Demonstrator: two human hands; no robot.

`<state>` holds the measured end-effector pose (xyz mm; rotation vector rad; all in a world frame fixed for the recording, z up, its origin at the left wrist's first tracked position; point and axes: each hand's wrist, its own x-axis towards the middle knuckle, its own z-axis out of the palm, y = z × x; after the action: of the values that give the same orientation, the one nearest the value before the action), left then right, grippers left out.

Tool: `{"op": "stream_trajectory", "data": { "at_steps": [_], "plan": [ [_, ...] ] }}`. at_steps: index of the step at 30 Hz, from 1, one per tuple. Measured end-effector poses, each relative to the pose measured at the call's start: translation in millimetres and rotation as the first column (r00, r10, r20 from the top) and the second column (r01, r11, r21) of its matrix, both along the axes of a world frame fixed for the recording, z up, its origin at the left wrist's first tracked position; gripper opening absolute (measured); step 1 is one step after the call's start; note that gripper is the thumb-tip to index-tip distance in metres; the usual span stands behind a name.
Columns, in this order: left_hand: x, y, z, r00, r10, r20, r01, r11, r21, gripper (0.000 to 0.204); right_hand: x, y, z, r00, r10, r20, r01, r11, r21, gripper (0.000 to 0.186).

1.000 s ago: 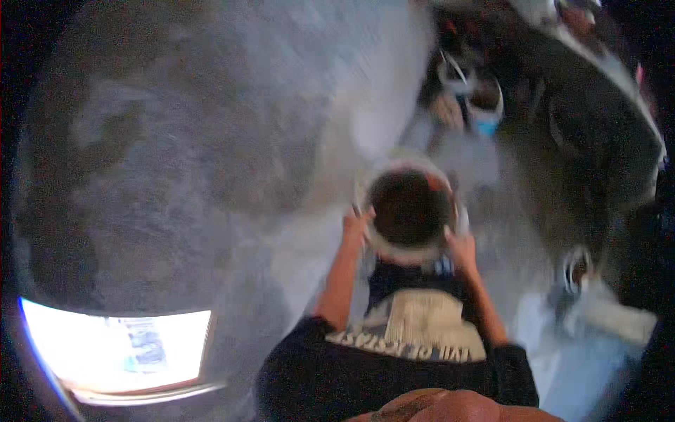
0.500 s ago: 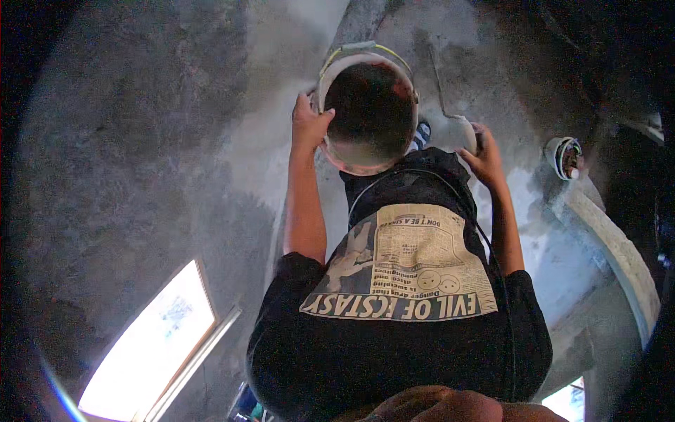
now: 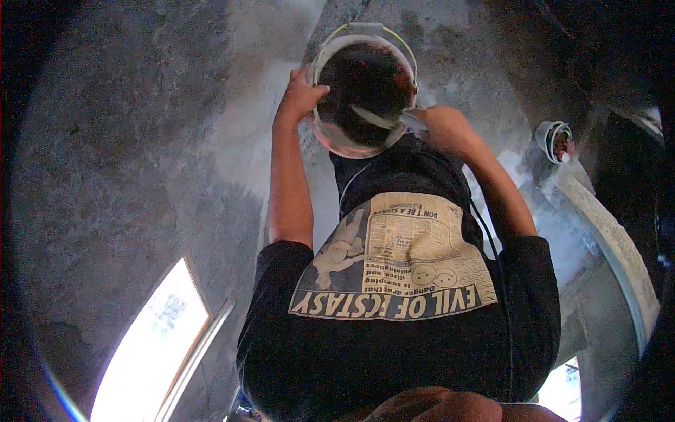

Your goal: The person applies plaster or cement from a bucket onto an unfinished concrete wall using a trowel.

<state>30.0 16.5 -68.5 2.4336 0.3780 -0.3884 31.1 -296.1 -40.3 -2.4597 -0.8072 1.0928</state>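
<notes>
My left hand (image 3: 301, 95) grips the left rim of a pale bucket (image 3: 334, 137) with a dark interior. The bucket's wire handle, yellowish with a grey grip (image 3: 365, 27), arches above its far rim. My right hand (image 3: 439, 128) is closed on a pale grey tool (image 3: 413, 118) at the bucket's right side, its front part reaching over or into the opening. The tool's exact shape is too unclear to tell. The bucket is held out beyond my black printed shirt.
A small bucket (image 3: 553, 141) with items in it sits at the right, beside a curved concrete ledge (image 3: 605, 235). Mottled grey concrete (image 3: 140, 126) surrounds me. A bright window (image 3: 151, 337) shows at lower left and another bright opening (image 3: 561, 390) at lower right.
The bucket and my left hand have moved slightly up and left in view. My right hand, earlier beside a pale roller right of the bucket, has swung left to the bucket's opening.
</notes>
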Motion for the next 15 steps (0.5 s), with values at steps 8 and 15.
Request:
{"op": "stream_trajectory", "data": {
  "at_steps": [8, 15],
  "plan": [
    [-11.8, 25.3, -4.9, 0.959, 0.145, -0.244, -0.273, 0.707, -0.652, 0.070, 8.6, 47.3, -23.8, 0.970, -0.142, 0.196, 0.121, 0.986, 0.111, 0.055],
    [-2.9, 26.0, -15.9, 0.972, 0.025, -0.235, -0.189, 0.679, -0.709, 0.080, -21.1, 95.3, -45.0, 0.971, 0.023, 0.237, -0.034, 0.999, 0.040, 0.041]
  ]
}}
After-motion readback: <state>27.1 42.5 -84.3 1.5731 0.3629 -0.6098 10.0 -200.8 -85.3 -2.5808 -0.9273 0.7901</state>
